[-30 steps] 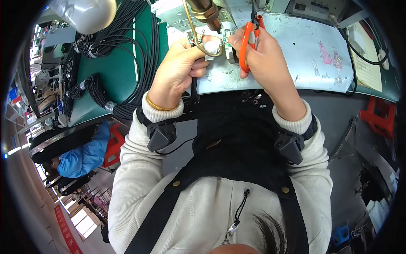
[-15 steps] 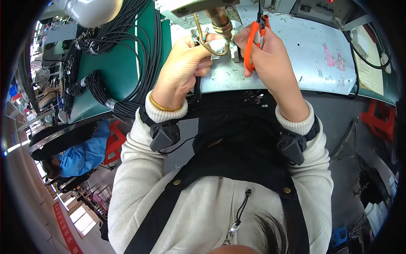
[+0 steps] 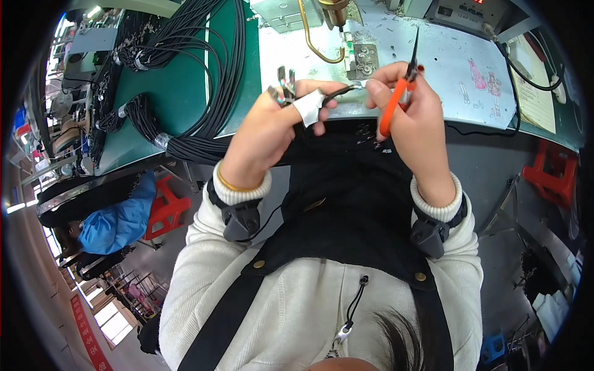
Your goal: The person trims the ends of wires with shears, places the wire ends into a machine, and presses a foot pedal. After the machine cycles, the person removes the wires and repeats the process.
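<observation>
My left hand (image 3: 263,127) is closed round a black cable (image 3: 337,94), its thumb wrapped in something white (image 3: 309,107). Several small metal connectors (image 3: 284,85) stick up from between the same hand's fingers. In my right hand (image 3: 416,120) sit pliers with orange handles (image 3: 395,110), their thin dark tip pointing away from me. The thumb and forefinger of that hand meet the cable's end, where a small shiny piece (image 3: 359,85) shows. Both hands are over the front edge of the pale work plate, apart from the machine's metal fixture (image 3: 365,60).
Above the fixture hangs a machine head (image 3: 335,15) with a curved brass tube (image 3: 325,60). Coiled black cables (image 3: 185,139) lie on the green table at left. A control box (image 3: 470,15) stands at the back right. Red stools (image 3: 550,176) flank me; a person in blue (image 3: 117,219) sits at left.
Both hands have drawn back toward me from beneath the machine head. The fixture and the cable's end have come into view. The pliers remain in my right hand.
</observation>
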A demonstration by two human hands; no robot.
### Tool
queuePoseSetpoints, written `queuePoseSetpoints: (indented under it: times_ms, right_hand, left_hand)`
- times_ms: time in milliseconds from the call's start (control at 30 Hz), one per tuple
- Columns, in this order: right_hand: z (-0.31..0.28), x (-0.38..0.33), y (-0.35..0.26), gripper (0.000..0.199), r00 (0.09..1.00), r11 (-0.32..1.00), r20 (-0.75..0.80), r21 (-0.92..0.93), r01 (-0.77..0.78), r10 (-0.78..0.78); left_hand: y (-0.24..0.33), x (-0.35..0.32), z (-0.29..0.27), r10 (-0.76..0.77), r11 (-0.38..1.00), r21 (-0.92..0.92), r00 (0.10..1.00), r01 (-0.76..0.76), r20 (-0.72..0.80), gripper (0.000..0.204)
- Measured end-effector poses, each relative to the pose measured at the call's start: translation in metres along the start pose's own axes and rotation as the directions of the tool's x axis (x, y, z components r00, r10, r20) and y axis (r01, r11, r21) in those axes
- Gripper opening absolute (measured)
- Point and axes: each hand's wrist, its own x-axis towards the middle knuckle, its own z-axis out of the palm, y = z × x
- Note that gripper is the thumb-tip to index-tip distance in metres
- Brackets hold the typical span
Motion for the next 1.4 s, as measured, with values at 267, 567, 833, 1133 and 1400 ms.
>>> queuePoseSetpoints:
  times_ms: [267,567,833,1133,1400]
  right_hand:
    - [0.007,-0.02,-0.005,0.01,0.87,0.758,0.179,-0.431,0.489,-0.46]
    - [0.001,-0.022,0.015,0.029,0.969,0.965,0.121,-0.128,0.23,-0.215]
    - [0.004,-0.029,0.017,0.027,0.801,0.709,0.161,-0.389,0.588,-0.576]
    - [0.011,-0.031,0.012,0.016,0.994,0.992,0.076,0.099,0.074,-0.082]
    - [0.005,0.004,0.013,0.018,0.994,0.995,-0.097,0.085,0.055,-0.046]
  left_hand:
    - [-0.037,-0.015,0.006,0.395,0.731,0.523,0.896,-0.439,0.201,0.023]
    - [-0.023,-0.026,0.001,-0.001,0.999,-0.042,0.993,0.006,0.116,0.021]
    - [-0.028,-0.028,0.009,0.155,0.987,0.057,0.987,-0.153,-0.04,0.018]
    - [-0.022,-0.02,0.013,0.211,0.963,0.204,0.962,-0.174,-0.175,0.012]
    - [-0.004,0.032,-0.009,0.067,0.993,-0.091,0.995,-0.073,-0.068,0.013]
